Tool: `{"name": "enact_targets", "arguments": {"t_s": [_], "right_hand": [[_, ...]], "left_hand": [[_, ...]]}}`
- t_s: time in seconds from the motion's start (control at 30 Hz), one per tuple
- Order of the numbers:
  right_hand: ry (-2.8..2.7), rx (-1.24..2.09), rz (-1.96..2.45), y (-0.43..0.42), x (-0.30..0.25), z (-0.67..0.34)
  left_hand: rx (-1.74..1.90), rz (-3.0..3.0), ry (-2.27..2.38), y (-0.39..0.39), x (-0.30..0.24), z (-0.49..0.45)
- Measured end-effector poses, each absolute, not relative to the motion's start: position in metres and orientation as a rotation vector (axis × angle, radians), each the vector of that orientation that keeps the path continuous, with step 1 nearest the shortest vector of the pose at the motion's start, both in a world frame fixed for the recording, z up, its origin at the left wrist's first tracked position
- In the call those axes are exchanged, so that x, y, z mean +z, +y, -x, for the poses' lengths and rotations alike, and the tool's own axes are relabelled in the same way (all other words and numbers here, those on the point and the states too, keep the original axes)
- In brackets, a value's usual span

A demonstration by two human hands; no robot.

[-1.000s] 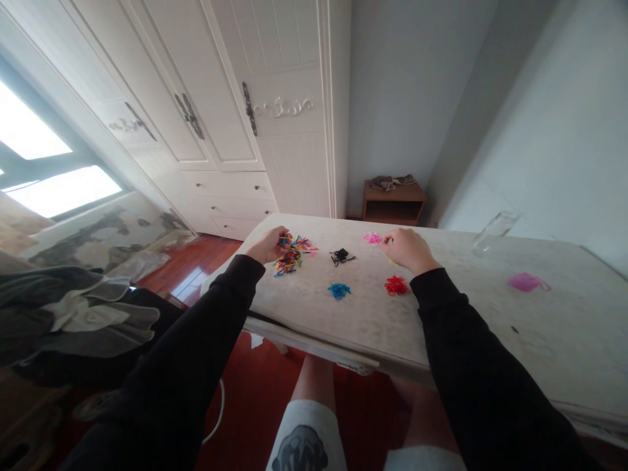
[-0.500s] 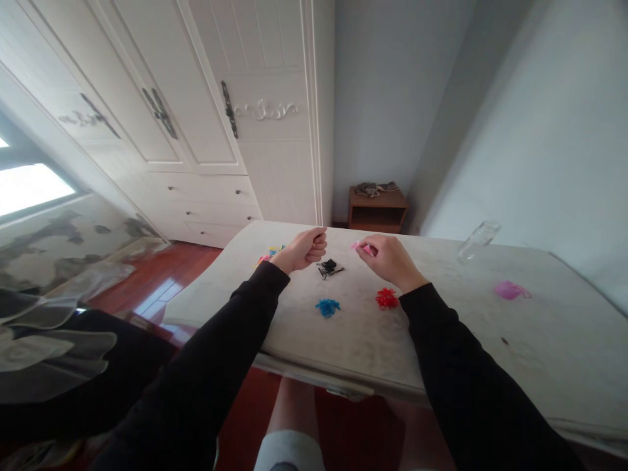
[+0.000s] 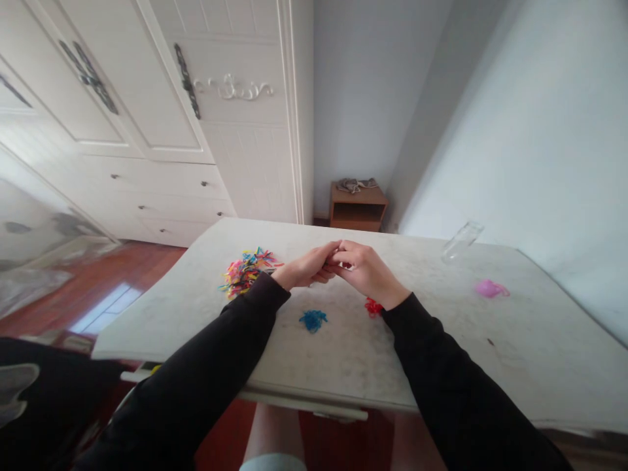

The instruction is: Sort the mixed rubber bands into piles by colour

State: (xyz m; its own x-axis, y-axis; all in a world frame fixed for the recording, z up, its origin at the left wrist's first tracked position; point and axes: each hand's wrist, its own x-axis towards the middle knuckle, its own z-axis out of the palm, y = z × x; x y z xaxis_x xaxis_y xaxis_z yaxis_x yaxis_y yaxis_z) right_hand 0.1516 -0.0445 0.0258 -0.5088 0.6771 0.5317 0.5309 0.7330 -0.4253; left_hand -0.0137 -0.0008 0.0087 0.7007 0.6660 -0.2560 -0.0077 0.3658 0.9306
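A white wardrobe (image 3: 245, 150) fills the upper left; a pale table (image 3: 451, 360) spans the middle and lower right, a brown nightstand (image 3: 360, 212) beyond it at upper centre. The left hand (image 3: 311, 265) and right hand (image 3: 367, 269) touch mid-frame, fingers curled; what they grip, I cannot tell. Multicoloured bands (image 3: 245, 269) lie centre-left, blue bands (image 3: 313, 320) and red bands (image 3: 373, 308) lower centre. Since the earlier frame, the hands have met, uncovering more multicoloured bands.
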Motion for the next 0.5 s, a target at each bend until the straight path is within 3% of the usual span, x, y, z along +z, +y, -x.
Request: {"name": "enact_targets", "arguments": {"t_s": [0.27, 0.5], "right_hand": [[-2.093, 0.447, 0.881, -0.051, 0.042, -0.157], [-1.951, 0.229, 1.524, -0.033, 0.040, -0.211]], "left_hand": [[0.412, -1.004, 0.587, -0.006, 0.018, 0.021], [0.569, -0.767, 0.653, 0.000, 0.015, 0.022]]}}
